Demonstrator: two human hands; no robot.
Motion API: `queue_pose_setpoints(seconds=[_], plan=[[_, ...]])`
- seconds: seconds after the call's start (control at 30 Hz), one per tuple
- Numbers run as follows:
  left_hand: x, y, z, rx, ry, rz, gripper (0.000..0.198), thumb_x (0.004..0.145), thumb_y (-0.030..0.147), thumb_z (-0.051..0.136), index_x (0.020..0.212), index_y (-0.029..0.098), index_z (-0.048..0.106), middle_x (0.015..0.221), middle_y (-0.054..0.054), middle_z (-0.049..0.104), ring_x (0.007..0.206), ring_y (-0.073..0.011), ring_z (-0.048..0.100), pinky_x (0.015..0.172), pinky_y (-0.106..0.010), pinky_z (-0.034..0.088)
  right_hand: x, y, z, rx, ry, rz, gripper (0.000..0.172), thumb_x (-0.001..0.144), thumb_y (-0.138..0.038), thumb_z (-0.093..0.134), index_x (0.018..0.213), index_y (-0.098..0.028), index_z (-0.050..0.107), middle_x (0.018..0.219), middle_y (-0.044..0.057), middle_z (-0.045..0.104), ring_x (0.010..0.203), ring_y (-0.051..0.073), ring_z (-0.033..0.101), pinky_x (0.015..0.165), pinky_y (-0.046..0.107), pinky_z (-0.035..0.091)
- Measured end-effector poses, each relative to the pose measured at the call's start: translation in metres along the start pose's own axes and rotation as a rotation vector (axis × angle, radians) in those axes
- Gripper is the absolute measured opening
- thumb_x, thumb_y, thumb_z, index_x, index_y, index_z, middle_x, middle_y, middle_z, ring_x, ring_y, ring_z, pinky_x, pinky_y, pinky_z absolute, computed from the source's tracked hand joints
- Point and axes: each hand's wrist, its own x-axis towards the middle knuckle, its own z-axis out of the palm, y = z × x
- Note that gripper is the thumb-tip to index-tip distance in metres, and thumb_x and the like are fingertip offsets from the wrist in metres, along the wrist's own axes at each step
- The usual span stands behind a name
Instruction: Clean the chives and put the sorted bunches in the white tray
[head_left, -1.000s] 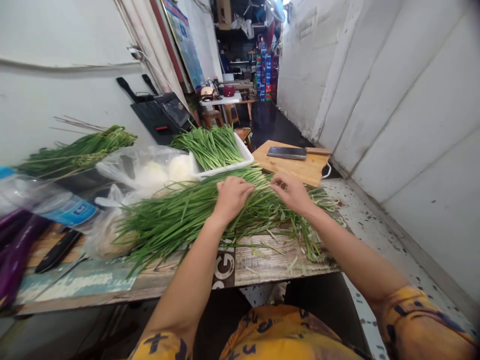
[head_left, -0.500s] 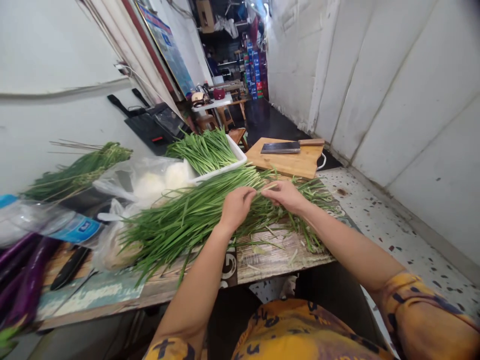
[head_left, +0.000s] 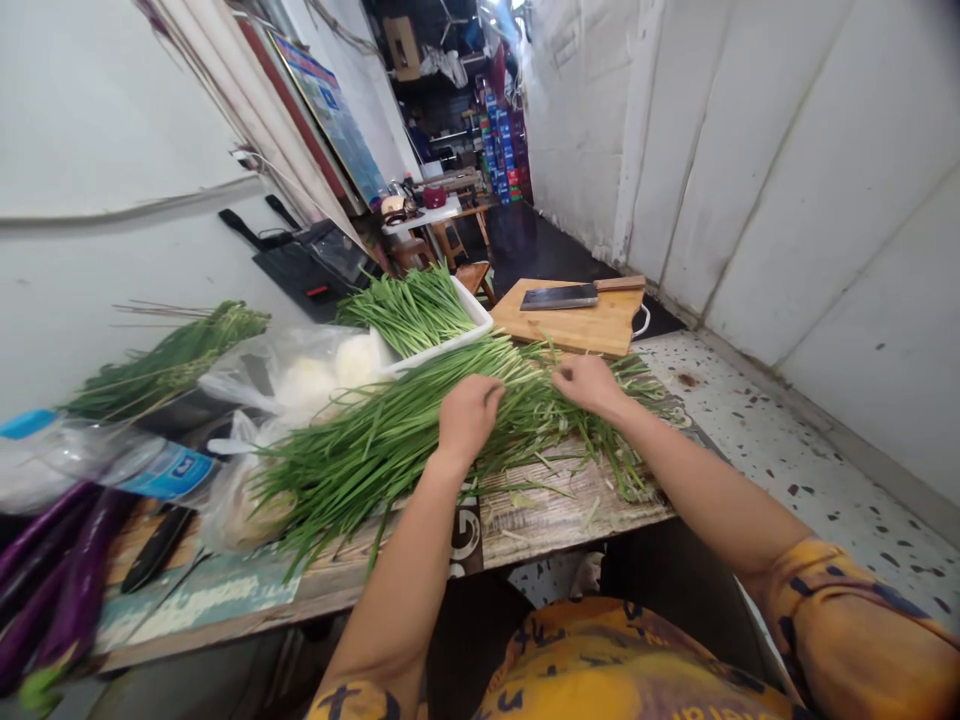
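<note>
A broad heap of garlic chives (head_left: 375,440) lies across the wooden table, pale stem ends toward the right. Over those ends my left hand (head_left: 469,412) is closed in a pinch on a chive, largely lost against the heap. My right hand (head_left: 592,383), a short way to the right, has its fingers pressed together above a looser pile of chive trimmings (head_left: 551,415). Anything between the right fingertips is too small to make out. More chives (head_left: 411,308) fill a white plastic tub (head_left: 474,304) behind the heap.
A cleaver (head_left: 559,297) rests on a wooden cutting board (head_left: 517,318) at the back right. To the left are bagged white vegetables (head_left: 307,382), a water bottle (head_left: 169,470), a black-handled knife (head_left: 157,548) and purple eggplants (head_left: 82,580). Scraps lie on the bare front table edge (head_left: 540,520).
My hands have moved apart. The right hand has drawn away to the right from the left one, which stays almost in place. The view has shifted slightly.
</note>
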Motion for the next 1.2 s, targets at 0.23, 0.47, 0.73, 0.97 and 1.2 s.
queue_pose_setpoints(seconds=[0.23,0.47,0.73,0.97,1.2], plan=[[-0.001,0.005,0.003,-0.042,-0.031,0.025,0.017,0.087,0.024,0.058,0.091,0.018,0.073,0.093,-0.008,0.074,0.087,-0.0204,0.066,0.083,-0.031,0.050,-0.006,-0.011,0.006,-0.076,0.006,-0.552,0.027,0.084,-0.027,0.060,0.107,-0.016,0.070,0.107,0.014,0.065,0.100,0.026,0.054,0.091,0.041,0.042],[0.000,0.011,0.000,-0.276,0.000,-0.074,0.015,0.084,0.029,0.062,0.083,0.018,0.073,0.082,-0.002,0.074,0.074,-0.0159,0.065,0.076,-0.027,0.050,-0.010,-0.026,0.015,0.635,-0.053,-0.132,0.031,0.083,-0.044,0.060,0.071,-0.017,0.072,0.071,0.003,0.069,0.069,0.015,0.058,0.069,0.028,0.044],[-0.002,0.012,0.003,-0.159,-0.010,-0.004,0.016,0.086,0.027,0.058,0.085,0.018,0.071,0.089,-0.006,0.074,0.084,-0.0184,0.067,0.081,-0.030,0.050,-0.001,-0.014,0.004,0.408,0.134,0.034,0.036,0.078,-0.044,0.060,0.056,-0.015,0.065,0.056,0.001,0.059,0.057,0.014,0.051,0.059,0.027,0.034],[0.000,0.005,-0.004,-0.034,0.060,-0.044,0.020,0.088,0.029,0.054,0.087,0.018,0.071,0.090,-0.007,0.074,0.085,-0.0199,0.066,0.081,-0.031,0.050,0.007,0.004,-0.005,0.076,0.233,0.155,0.043,0.074,-0.057,0.065,0.061,-0.016,0.063,0.060,0.003,0.060,0.059,0.015,0.050,0.058,0.026,0.035],[0.003,0.000,-0.011,-0.030,0.011,0.005,0.021,0.088,0.030,0.054,0.089,0.019,0.071,0.094,-0.007,0.075,0.088,-0.0203,0.067,0.084,-0.031,0.050,0.006,-0.006,0.010,-0.050,0.043,-0.338,0.018,0.085,-0.032,0.063,0.078,-0.017,0.071,0.080,0.007,0.070,0.080,0.020,0.058,0.075,0.030,0.040]])
